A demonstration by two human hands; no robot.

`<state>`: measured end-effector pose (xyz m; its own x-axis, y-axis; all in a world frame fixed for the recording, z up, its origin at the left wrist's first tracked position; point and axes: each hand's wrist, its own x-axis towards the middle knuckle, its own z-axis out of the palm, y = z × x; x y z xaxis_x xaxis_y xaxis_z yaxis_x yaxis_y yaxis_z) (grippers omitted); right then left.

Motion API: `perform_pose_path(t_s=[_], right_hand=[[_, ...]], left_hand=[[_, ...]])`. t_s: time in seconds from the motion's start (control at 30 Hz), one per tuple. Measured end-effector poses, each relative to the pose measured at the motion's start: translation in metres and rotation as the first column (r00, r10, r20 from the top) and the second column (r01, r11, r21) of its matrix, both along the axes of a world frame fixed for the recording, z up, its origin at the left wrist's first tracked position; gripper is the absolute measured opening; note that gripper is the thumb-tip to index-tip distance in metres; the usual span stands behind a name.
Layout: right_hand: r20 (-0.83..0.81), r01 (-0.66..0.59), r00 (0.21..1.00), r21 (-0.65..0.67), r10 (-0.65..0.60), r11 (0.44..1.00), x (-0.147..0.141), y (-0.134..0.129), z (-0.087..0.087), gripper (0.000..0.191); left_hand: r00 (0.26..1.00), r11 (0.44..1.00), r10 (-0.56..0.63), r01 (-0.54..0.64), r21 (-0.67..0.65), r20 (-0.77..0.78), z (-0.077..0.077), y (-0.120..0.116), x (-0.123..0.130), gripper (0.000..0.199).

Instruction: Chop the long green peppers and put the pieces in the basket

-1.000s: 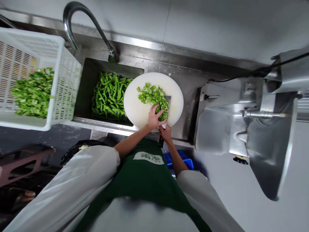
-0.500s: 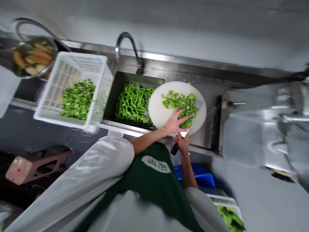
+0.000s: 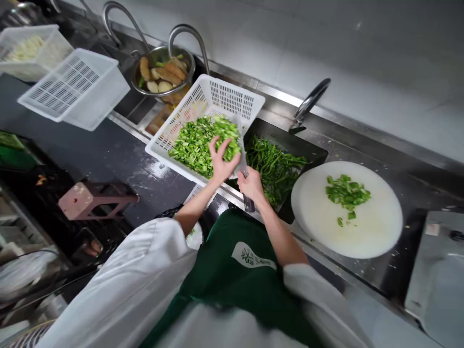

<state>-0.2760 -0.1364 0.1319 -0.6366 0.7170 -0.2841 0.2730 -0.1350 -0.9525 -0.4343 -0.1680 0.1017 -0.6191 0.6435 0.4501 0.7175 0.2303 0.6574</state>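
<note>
Head view: left grip (image 3: 222,163) spread against peppers (image 3: 226,134), right grip (image 3: 252,184) clenching cleaver (image 3: 242,153), now over basket (image 3: 236,100).

1 head camera — above the apron (image 3: 217,275), facing forward and down — fairly near the counter (image 3: 402,186).

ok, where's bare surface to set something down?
The round board is bare nearest the person and along its right side, around the chopped pile. Crowded: the white basket, with left hand and cleaver over its peppers, and the tub of whole peppers.
</note>
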Motion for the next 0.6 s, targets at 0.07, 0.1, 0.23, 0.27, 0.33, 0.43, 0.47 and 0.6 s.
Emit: perform_pose_path(t_s=[0.07, 0.1, 0.23, 0.27, 0.33, 0.43, 0.47, 0.6], right_hand=[[0.016, -0.010, 1.000, 0.057, 0.009, 0.998, -0.034, 0.007, 0.003, 0.020], [0.022, 0.005, 1.000, 0.085, -0.007, 0.996, -0.039, 0.010, 0.004, 0.020], [0.136, 0.152, 0.976, 0.127, -0.169, 0.980, 0.019, 0.014, 0.005, 0.023], [0.202, 0.215, 0.948, 0.165, -0.246, 0.963, 0.047, 0.015, 0.004, 0.025], [0.341, 0.289, 0.862, 0.277, -0.375, 0.916, 0.110, 0.016, 0.002, 0.026], [0.537, 0.311, 0.606, 0.519, -0.587, 0.796, 0.200, 0.015, -0.001, 0.024], [0.596, 0.272, 0.502, 0.579, -0.626, 0.769, 0.226, 0.013, 0.000, 0.024], [0.784, 0.101, 0.136, 0.598, -0.606, 0.795, 0.305, -0.002, 0.002, 0.027]], left_hand=[[0.989, 0.992, 0.097, -0.087, -0.090, 0.115, -0.015, -0.008, -0.064, 0.057], [0.974, 0.977, 0.152, -0.123, -0.172, 0.170, -0.020, -0.013, -0.091, 0.055], [0.942, 0.947, 0.283, -0.244, -0.209, 0.180, -0.012, -0.043, -0.135, 0.044], [0.958, 0.965, 0.245, -0.226, -0.132, 0.149, -0.005, -0.051, -0.126, 0.039], [0.992, 0.997, 0.071, -0.072, 0.005, 0.105, 0.005, -0.061, -0.087, 0.033], [0.933, 0.948, -0.319, 0.316, 0.046, 0.168, 0.003, -0.053, -0.003, 0.027], [0.872, 0.893, -0.447, 0.446, 0.049, 0.201, -0.002, -0.044, 0.025, 0.027], [0.659, 0.691, -0.707, 0.720, 0.055, 0.259, -0.033, 0.021, 0.107, 0.030]])
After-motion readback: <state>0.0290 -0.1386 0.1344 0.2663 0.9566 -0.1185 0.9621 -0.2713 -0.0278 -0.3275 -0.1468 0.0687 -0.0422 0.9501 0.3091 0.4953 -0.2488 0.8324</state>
